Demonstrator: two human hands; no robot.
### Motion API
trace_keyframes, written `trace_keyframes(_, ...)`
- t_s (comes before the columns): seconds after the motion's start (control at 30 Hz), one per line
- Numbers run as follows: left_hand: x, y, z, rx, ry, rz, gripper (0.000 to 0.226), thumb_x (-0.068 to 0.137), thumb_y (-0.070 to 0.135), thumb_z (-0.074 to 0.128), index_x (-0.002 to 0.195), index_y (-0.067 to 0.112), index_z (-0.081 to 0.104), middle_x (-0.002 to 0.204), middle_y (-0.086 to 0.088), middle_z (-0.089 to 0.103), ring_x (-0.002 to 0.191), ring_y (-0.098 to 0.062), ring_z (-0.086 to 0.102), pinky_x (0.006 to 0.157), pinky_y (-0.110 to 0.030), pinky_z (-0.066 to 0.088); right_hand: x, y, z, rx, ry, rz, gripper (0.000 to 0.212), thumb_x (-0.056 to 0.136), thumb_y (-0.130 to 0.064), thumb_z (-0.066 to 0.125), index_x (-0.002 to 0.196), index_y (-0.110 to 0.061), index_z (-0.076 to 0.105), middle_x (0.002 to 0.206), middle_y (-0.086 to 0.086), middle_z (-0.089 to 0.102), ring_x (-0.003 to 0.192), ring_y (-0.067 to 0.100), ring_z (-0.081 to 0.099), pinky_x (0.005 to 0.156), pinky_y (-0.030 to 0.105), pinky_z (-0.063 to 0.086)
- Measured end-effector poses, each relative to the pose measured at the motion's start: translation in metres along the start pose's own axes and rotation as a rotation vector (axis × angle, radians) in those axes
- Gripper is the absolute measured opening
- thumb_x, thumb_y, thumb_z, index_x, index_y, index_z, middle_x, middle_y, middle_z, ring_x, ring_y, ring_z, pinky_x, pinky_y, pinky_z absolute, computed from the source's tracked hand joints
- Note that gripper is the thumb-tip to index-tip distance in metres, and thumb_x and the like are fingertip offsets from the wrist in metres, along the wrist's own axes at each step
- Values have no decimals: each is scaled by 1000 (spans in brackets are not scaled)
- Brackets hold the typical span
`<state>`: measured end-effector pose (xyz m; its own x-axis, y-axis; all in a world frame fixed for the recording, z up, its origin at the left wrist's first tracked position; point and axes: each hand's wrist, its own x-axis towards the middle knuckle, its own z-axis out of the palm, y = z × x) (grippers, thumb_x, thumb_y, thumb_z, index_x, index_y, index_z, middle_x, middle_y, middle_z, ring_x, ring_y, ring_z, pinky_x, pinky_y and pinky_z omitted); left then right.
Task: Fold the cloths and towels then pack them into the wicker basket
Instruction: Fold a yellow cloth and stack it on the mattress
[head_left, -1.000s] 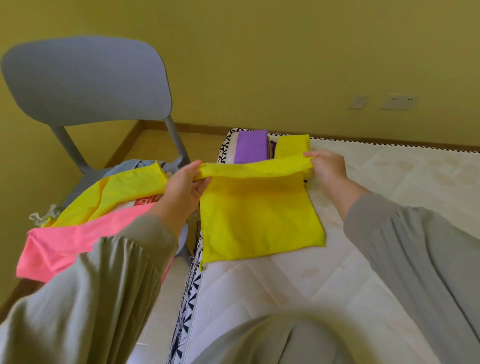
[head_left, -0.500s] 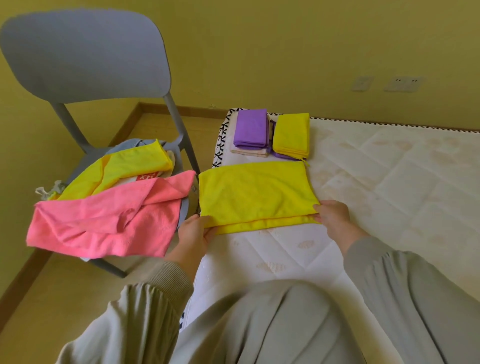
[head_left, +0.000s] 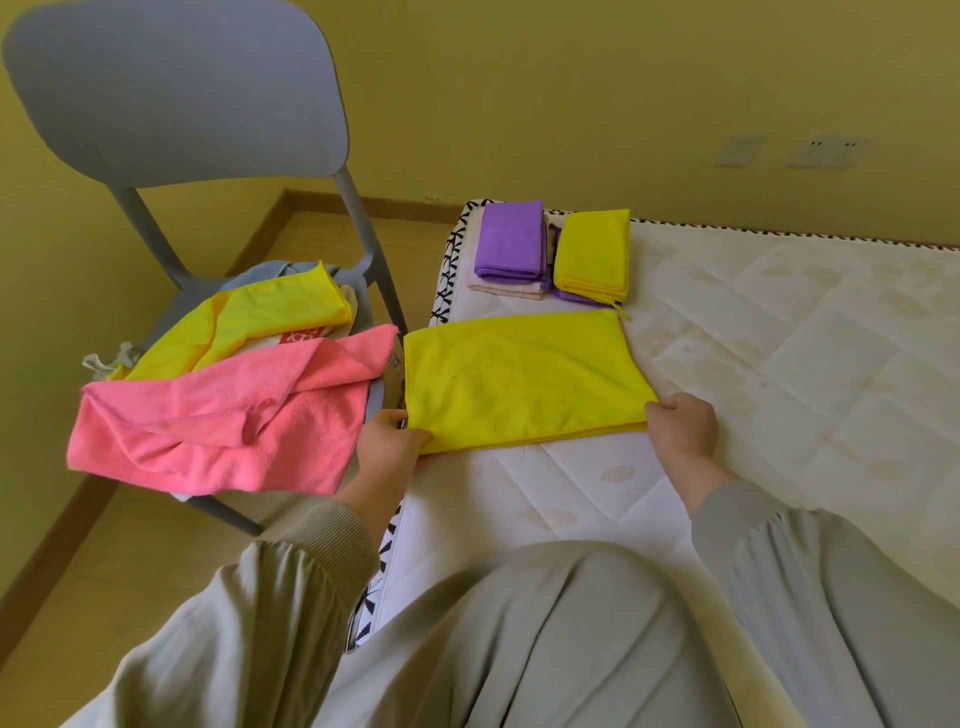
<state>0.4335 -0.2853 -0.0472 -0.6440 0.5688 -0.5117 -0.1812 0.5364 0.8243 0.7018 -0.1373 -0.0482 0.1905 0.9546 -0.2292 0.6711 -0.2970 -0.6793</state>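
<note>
**Yellow cloth (head_left: 519, 384) doubled at the mattress's (head_left: 779, 364) left edge**

It lies flat, folded in half (the lower layer peeks out along the near side). The left hand (head_left: 389, 441) pinches its near-left corner, and the right hand (head_left: 680, 426) has its fingers curled on the near-right one. At the far-left corner sit a purple stack (head_left: 511, 241) and a yellow stack (head_left: 592, 249). Beside the edge, a chair (head_left: 176, 88) carries a pink cloth (head_left: 223, 426).

Home bedroom indicated: bare quilted mattress (head_left: 779, 364), plastic chair (head_left: 176, 88), yellow-painted wall (head_left: 571, 93), wall sockets (head_left: 826, 151).
</note>
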Motion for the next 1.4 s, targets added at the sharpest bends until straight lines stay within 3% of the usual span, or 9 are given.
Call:
trace_keyframes(0.17, -1, -2, -4, 196, 42, 145, 47, 80, 0, 64, 125, 6, 51, 90, -4, 59, 64, -30, 61, 68, -47, 57, -5, 11, 3, -117, -20, -84, 15, 89, -16, 57, 81, -4, 62, 74, 10, 55, 73, 27, 49, 61, 29, 32)
trace_keyframes(0.37, 0, -6, 3, 432, 114, 258, 48, 86, 21, 64, 130, 9, 48, 116, -10, 59, 99, -29, 56, 73, -31, 40, 0, 0, 8, -56, -22, -36, 34, 91, -29, 59, 111, -2, 62, 106, 17, 65, 98, 34, 60, 70, 27, 36)
trace_keyframes(0.63, 10, 5, 9, 417, 76, 180, 41, 83, 14, 66, 119, 1, 52, 80, -2, 50, 69, -17, 47, 54, -27, 32, 19, -7, 1, -127, -200, 41, 42, 95, -29, 53, 65, 0, 51, 66, 14, 49, 74, 28, 46, 63, 31, 31)
trace_keyframes(0.83, 9, 15, 19, 222, 84, 209, 55, 79, 6, 67, 130, 2, 46, 116, -12, 56, 107, -28, 54, 80, -32, 42, 16, -5, 3, 111, -86, 53, 44, 92, -37, 56, 65, -2, 55, 76, 22, 61, 78, 39, 62, 69, 38, 46)
trace_keyframes(0.97, 1, 16, 20, 178, 22, 143, 56, 83, 1, 62, 135, 6, 41, 116, -11, 54, 90, -26, 55, 61, -28, 43, 6, -8, -8, 28, 24, 30, 46, 96, -32, 50, 72, 6, 61, 82, 25, 65, 73, 32, 57, 64, 34, 40)
trace_keyframes(1.07, -7, 17, 15, 188, -79, -36, 55, 90, 3, 57, 141, 12, 36, 83, -10, 50, 56, -19, 47, 40, -24, 40, -11, 1, -24, -167, 207, -77, 37, 96, -20, 43, 72, 4, 57, 84, 27, 62, 73, 35, 52, 61, 33, 32)
trace_keyframes(1.13, -13, 13, 9, 310, -194, -89, 60, 93, 7, 55, 146, 17, 29, 79, -10, 49, 58, -22, 47, 46, -28, 41, -21, 15, -28, -318, 243, -142, 34, 95, -16, 42, 76, 5, 60, 87, 28, 63, 76, 39, 55, 60, 33, 32)
trace_keyframes(1.23, -21, 11, 5, 811, -67, 277, 66, 91, 19, 57, 147, 15, 23, 124, -16, 53, 105, -36, 55, 82, -43, 50, -23, 29, -28, -349, 351, -194, 28, 90, -11, 46, 86, 12, 60, 94, 31, 58, 87, 43, 55, 65, 39, 35)
trace_keyframes(1.4, -18, 13, 29, 1173, 2, 730, 60, 97, 28, 45, 150, 17, 20, 155, -12, 21, 142, -31, 17, 113, -43, 21, -26, 5, 0, -216, 357, -335, 17, 82, -7, 52, 88, 5, 62, 96, 27, 57, 94, 42, 51, 77, 43, 38)
